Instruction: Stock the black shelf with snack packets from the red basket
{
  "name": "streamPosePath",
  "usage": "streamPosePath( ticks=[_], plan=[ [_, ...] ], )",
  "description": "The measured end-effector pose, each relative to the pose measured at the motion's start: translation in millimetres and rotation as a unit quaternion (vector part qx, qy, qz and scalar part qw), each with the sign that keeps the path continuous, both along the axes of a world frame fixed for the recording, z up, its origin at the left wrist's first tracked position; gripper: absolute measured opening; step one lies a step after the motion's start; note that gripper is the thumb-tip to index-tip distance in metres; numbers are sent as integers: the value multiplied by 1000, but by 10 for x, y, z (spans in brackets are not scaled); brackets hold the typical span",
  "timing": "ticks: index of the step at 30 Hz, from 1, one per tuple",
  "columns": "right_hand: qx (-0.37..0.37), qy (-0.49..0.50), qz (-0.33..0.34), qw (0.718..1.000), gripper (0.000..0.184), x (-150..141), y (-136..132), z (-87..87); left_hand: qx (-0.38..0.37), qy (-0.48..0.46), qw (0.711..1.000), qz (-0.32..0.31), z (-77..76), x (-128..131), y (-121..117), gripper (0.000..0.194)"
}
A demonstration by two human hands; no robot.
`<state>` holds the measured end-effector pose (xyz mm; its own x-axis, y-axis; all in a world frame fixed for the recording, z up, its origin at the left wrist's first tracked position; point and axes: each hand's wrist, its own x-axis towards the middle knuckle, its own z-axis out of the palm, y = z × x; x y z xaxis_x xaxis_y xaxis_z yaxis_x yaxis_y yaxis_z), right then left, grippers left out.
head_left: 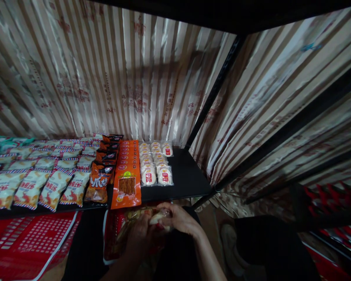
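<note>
Both my hands are over a red basket [105, 249] with a white rim, just below the shelf's front edge. My right hand [178, 217] closes its fingers round a small clear-wrapped packet [156, 217] with something pale inside; its exact kind does not show. My left hand [140, 226] reaches among the wrapped packets in the basket, close to the right hand. Its fingers are dark and blurred, so its grip is unclear. On the shelf just above stand rows of round white wrapped biscuits [165, 175] and, beside them, flat orange snack packets [126, 191] overlapping in a column.
White snack bags [74, 188] and black-and-orange bags [98, 183] fill the black shelf [190, 175] to the left. Another red basket [38, 242] is at lower left. Dark metal posts [215, 91] stand at right, before a striped curtain [105, 78]. Red packets [333, 199] lie far right.
</note>
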<state>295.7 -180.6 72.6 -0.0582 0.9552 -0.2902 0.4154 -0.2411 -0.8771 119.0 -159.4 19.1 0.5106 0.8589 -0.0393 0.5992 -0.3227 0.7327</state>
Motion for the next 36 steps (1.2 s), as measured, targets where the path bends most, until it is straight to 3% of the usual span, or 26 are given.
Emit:
streamPosePath(
  ticks=[4,8,14,18,26,32,36],
  plan=[
    [10,-15,-13,1000,31,54,34,49,-98,-72,991,63,49,59,22,31],
    [17,-13,-55,998,26,119,43,26,-125,-124,980,94,13,109,75,27],
    [27,124,-139,982,48,160,72,-71,-141,-146,972,116,-53,235,165,26],
    [58,172,-161,970,42,188,104,-151,-166,-173,960,146,-19,358,207,30],
    [80,201,-219,951,39,262,110,-258,-240,-206,941,118,234,599,277,28],
    [104,196,-272,936,47,404,122,-313,-250,-203,942,93,293,832,351,18],
    [121,180,-326,920,54,557,174,-296,-247,-225,939,87,289,1011,422,20]
  ],
)
